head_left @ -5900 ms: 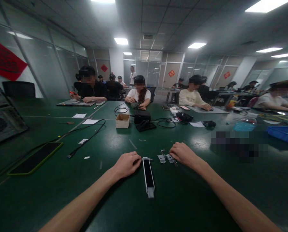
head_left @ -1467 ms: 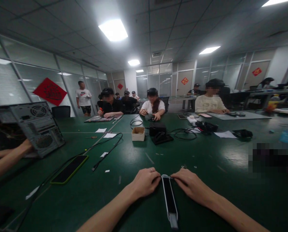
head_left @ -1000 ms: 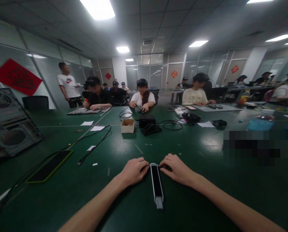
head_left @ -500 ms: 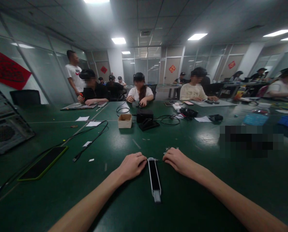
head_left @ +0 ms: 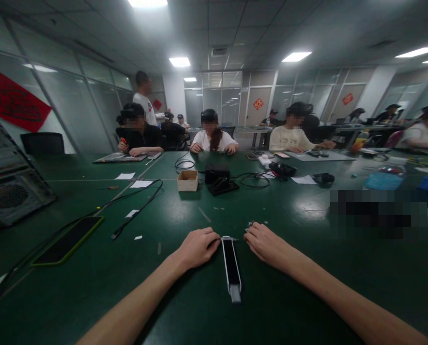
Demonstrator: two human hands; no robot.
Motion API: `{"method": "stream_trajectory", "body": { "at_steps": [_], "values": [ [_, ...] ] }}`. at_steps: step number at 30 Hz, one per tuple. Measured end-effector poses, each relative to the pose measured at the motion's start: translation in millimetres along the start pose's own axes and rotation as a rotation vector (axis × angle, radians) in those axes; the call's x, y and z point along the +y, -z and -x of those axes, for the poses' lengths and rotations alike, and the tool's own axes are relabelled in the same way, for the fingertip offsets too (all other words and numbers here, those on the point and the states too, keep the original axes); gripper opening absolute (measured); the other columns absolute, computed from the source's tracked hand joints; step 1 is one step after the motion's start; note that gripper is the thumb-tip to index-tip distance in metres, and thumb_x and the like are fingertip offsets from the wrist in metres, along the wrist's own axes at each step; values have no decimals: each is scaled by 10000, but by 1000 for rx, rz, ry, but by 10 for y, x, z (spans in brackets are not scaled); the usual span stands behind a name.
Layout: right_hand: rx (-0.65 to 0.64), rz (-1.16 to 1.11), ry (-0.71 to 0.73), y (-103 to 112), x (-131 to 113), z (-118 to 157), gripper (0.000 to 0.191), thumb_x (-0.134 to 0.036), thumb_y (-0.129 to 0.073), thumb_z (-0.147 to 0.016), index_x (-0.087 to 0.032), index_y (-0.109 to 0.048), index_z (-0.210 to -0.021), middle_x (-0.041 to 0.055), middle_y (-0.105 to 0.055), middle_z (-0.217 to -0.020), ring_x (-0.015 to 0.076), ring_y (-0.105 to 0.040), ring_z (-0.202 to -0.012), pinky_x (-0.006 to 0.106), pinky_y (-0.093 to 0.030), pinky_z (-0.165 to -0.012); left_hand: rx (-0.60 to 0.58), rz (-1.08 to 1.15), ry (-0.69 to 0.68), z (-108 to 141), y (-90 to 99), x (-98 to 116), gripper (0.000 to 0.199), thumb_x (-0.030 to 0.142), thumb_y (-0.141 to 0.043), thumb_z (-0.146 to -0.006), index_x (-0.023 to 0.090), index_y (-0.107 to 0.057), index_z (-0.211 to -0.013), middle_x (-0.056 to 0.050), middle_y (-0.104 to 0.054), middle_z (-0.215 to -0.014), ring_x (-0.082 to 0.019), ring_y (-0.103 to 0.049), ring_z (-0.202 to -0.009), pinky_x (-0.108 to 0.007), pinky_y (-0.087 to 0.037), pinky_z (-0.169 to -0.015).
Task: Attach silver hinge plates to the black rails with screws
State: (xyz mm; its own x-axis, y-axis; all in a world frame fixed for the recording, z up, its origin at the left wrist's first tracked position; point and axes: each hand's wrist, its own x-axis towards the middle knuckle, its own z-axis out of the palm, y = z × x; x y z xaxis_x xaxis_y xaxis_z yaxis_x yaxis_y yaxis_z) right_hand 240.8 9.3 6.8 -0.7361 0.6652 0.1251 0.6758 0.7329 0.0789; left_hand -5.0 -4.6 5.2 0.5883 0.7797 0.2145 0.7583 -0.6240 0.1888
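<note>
A long narrow device with a white frame and black face (head_left: 231, 263) lies on the green table (head_left: 185, 306), a grey piece at its near end. My left hand (head_left: 198, 247) rests just left of its far end, thumb and fingers pressed together at its upper left corner; whatever they hold is too small to name. My right hand (head_left: 266, 242) is to the right, apart from the device, fingers curled down beside several small metal parts (head_left: 249, 224). Its fingertips are bent under, and what they touch is hidden.
Beyond my hands are a small open box (head_left: 187, 184), a black box-shaped object (head_left: 217, 173) and cables. At left lie a green-edged phone (head_left: 70, 240), a cable plug (head_left: 115, 235) and a computer case (head_left: 12, 191). Several people sit across the table.
The view has shifted slightly, and the standing person at the back left has moved right. My right hand has moved slightly at the small parts; my left hand stays by the device.
</note>
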Motion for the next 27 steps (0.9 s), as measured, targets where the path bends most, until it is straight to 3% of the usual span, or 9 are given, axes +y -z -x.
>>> {"method": "stream_trajectory", "body": {
  "at_steps": [5, 9, 16, 22, 27],
  "values": [
    [56, -13, -23, -8, -5, -44, 131, -91, -521, -857, -124, -638, -907, 114, -640, -902, 238, -560, -846, 380, -467, -773, 4, -1, -7, -1, 0, 1, 231, 233, -443, -936, 168, -650, -1015, -47, -636, -893, -162, -609, -776, -250, -475, -712],
    [80, -68, -58, 11, -19, -62, 157, -70, -527, -835, -116, -632, -942, 117, -642, -933, 234, -562, -856, 373, -479, -772, 10, 5, 2, -4, -14, -1, 223, 223, -446, -932, 168, -649, -1005, -45, -634, -895, -157, -608, -765, -246, -472, -703],
    [274, -385, -114, -65, -56, -84, 156, -101, -497, -858, -142, -636, -916, 74, -651, -877, 186, -568, -826, 317, -499, -727, 23, 2, -10, -5, -41, -15, 225, 225, -446, -932, 165, -649, -1008, -46, -630, -891, -157, -607, -754, -247, -472, -694],
    [328, -503, -77, -47, -91, -67, 163, -150, -495, -880, -165, -636, -961, 65, -675, -915, 176, -595, -860, 337, -499, -783, 13, 4, 1, -8, -22, -1, 220, 222, -454, -927, 165, -655, -994, -52, -635, -885, -164, -613, -771, -245, -474, -702],
    [291, -529, -81, -22, -78, -39, 163, -161, -509, -874, -170, -642, -968, 54, -676, -912, 165, -602, -839, 319, -500, -768, 6, 19, 2, -2, -2, -5, 221, 224, -451, -929, 171, -654, -997, -45, -634, -887, -155, -609, -763, -236, -470, -692]
  ]
}}
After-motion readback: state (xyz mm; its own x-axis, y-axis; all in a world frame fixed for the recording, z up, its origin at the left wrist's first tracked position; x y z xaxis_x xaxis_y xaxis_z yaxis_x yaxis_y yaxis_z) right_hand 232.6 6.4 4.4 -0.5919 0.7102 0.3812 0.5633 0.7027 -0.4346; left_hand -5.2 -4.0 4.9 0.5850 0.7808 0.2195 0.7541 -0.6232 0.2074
